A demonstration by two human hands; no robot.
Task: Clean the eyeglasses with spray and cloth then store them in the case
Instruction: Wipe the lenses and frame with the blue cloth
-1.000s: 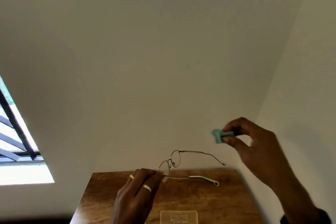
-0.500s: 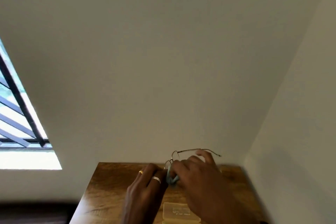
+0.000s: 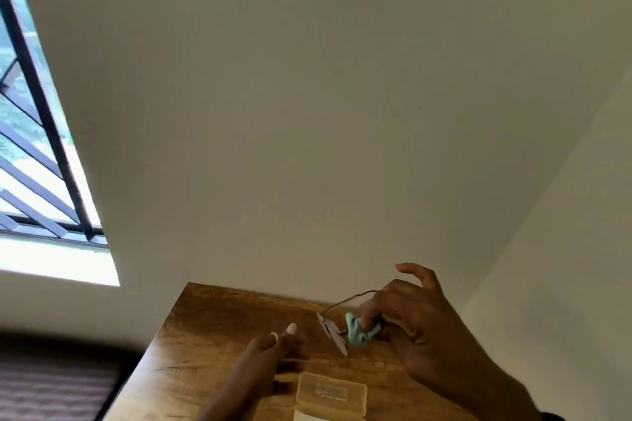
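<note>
Head view, tilted upward, with most of the field taken by a pale wall point(image 3: 342, 113) and only the far part of a wooden table point(image 3: 219, 325) at the bottom. Right hand point(image 3: 420, 328) grips the glasses point(image 3: 333, 331) together with a crumpled teal cloth point(image 3: 359, 335): thumb and first fingers pinch the cloth against the frame near the hinge, while the little finger lifts free above. Glasses are thin metal-rimmed, held just above the table and seen nearly edge-on, with the 2 lenses at lower left and 1 temple arm running up and to the right behind the fingers. Cloth sits at the right of the lenses, touching the frame; whether it covers a lens cannot be told. Left hand point(image 3: 273, 349) is released, fingers extended and holding nothing, set low over the table to the left of the glasses and apart from them; a pale ring shows on 1 finger, and the hand is motion-blurred. Case point(image 3: 330, 395), translucent and yellowish, lies on the table at the bottom edge, between the 2 forearms and nearer the viewer than the glasses; faint lettering marks its top and its near end is cut off by the frame edge. Barred window point(image 3: 41, 147) fills the left margin, with bright daylight behind its dark bars.
</note>
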